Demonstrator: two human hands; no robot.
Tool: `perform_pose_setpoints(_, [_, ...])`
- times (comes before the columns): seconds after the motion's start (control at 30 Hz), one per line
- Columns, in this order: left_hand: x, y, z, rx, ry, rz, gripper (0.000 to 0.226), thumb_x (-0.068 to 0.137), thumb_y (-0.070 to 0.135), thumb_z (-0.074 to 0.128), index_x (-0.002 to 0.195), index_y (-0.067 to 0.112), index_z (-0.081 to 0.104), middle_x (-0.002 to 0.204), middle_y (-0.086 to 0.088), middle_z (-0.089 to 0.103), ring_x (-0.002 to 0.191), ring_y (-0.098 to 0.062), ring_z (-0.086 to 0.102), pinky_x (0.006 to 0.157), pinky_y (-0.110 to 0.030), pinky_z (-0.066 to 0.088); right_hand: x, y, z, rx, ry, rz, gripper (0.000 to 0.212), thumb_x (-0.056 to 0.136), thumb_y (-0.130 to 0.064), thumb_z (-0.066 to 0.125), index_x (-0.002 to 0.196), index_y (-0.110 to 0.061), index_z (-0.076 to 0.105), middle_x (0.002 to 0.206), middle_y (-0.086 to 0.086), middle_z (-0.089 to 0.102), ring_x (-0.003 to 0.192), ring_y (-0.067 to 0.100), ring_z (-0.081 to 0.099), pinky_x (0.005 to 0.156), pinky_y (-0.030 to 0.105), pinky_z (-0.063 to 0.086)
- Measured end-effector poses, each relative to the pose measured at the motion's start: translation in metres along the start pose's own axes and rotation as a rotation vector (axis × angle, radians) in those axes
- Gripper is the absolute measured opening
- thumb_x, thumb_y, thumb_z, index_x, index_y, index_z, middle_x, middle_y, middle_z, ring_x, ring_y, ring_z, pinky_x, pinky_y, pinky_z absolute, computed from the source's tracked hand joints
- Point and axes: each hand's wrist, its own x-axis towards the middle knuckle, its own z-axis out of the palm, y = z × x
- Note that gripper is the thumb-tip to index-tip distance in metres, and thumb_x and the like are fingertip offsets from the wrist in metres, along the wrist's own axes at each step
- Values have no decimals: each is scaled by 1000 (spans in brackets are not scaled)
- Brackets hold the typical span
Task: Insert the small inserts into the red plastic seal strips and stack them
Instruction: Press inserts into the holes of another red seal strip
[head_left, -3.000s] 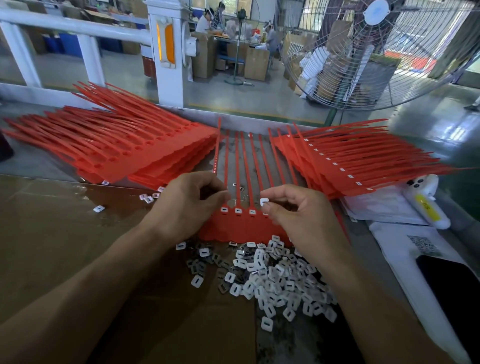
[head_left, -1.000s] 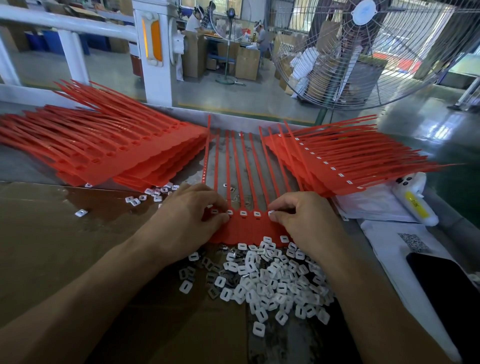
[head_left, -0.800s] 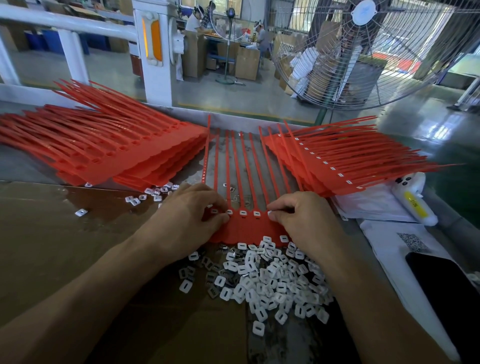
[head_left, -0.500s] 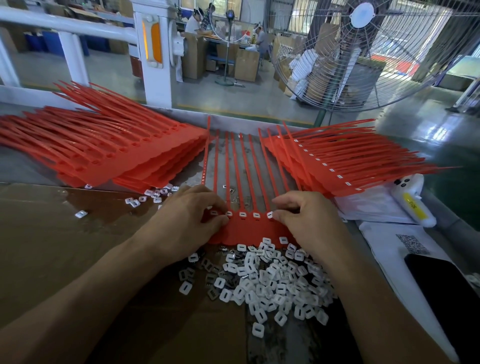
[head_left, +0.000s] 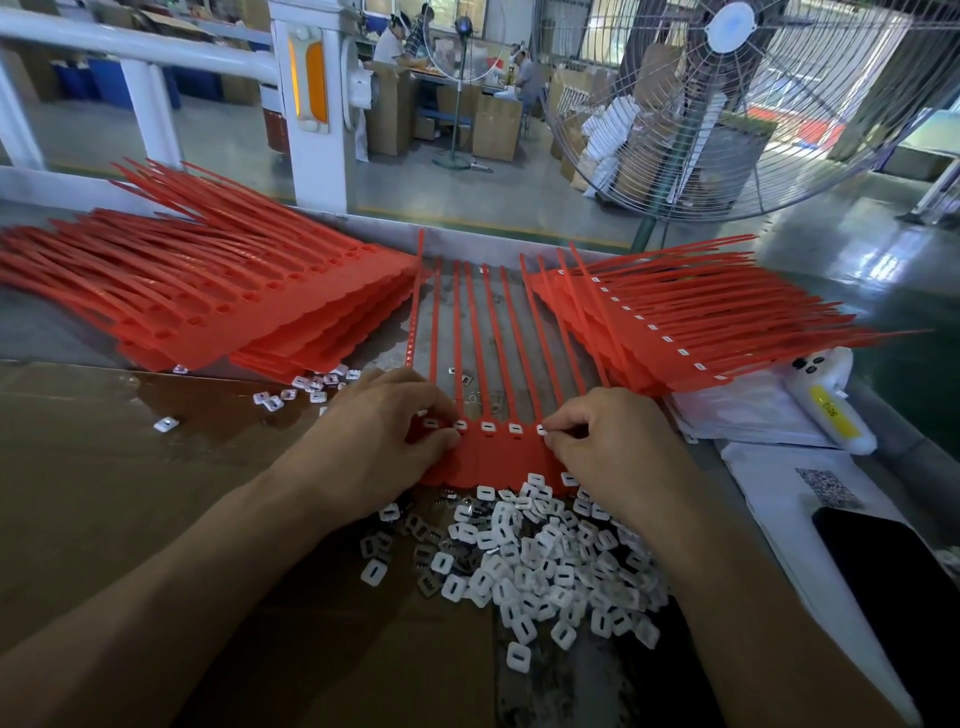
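Observation:
A red sheet of joined seal strips (head_left: 498, 457) lies flat in front of me, its tails pointing away. White inserts sit in several of its sockets (head_left: 488, 427). My left hand (head_left: 379, 441) rests on the sheet's left end with curled fingertips over a socket. My right hand (head_left: 608, 447) pinches a white insert (head_left: 542, 430) at a socket on the right side. A heap of loose white inserts (head_left: 530, 561) lies just below the sheet. A stack of red strips with open sockets (head_left: 208, 296) sits at the left. Another red stack with white inserts fitted (head_left: 675, 317) lies at the right.
A few stray inserts (head_left: 306, 387) lie near the left stack on brown cardboard (head_left: 104, 493). A white bottle with a yellow label (head_left: 831, 405), white papers (head_left: 810, 478) and a black phone (head_left: 904, 587) lie at the right. A big fan (head_left: 727, 104) stands behind the table.
Three seconds ago my right hand held an insert above the sheet; it has come down to a right-hand socket. In the last second both hands barely move.

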Motion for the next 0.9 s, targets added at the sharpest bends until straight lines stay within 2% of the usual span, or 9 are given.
perform_pose_setpoints(0.1, [0,1,0,1,-7,-2,24,95,46,63,116,37,68,120,20,56,119,-6,47,106,-36,42,-1,-3,-1,-82,6,-53,19,97,-17,65,90,-15,82,84,1,72,78,18,68,76,35,54])
perform_pose_setpoints(0.17, [-1,1,-1,0,-7,-3,23,95,46,63,116,37,68,119,20,56,119,-6,47,107,-36,42,-3,-5,-1,-117,13,-85,20,97,-17,63,91,-14,82,85,1,69,78,18,66,76,38,56])
perform_pose_setpoints(0.37, [-1,3,-1,5,-9,-1,25,95,45,63,116,35,69,120,18,57,120,-9,48,107,-38,42,-7,-15,-2,-291,-8,-131,23,99,-25,55,102,-19,77,99,-2,60,92,18,60,75,35,52])
perform_pose_setpoints(0.5, [-1,4,-2,12,-21,-10,25,95,45,63,117,35,69,122,17,57,121,-9,47,108,-39,41,-9,-23,-4,-391,-50,-137,18,98,-25,52,98,-19,69,100,-2,56,97,20,58,67,32,40])
perform_pose_setpoints(0.67, [-1,6,-2,20,-14,-7,25,95,44,64,116,32,70,121,14,59,120,-11,48,107,-40,42,-5,-24,-6,-429,-72,-126,24,97,-10,50,107,-20,69,105,0,58,101,23,59,70,33,42])
perform_pose_setpoints(0.8, [-3,9,-3,45,-7,13,26,95,44,63,117,33,70,123,14,59,121,-11,48,108,-41,41,-6,-25,-3,-433,-57,-131,25,95,-5,48,103,-20,67,98,0,54,97,24,58,68,33,38])
perform_pose_setpoints(0.9, [-5,13,-5,46,21,74,24,93,45,64,114,36,70,121,17,59,119,-10,48,109,-42,35,-5,-20,-5,-374,-65,-118,26,94,-8,48,101,-18,71,101,1,59,98,25,60,75,37,50])
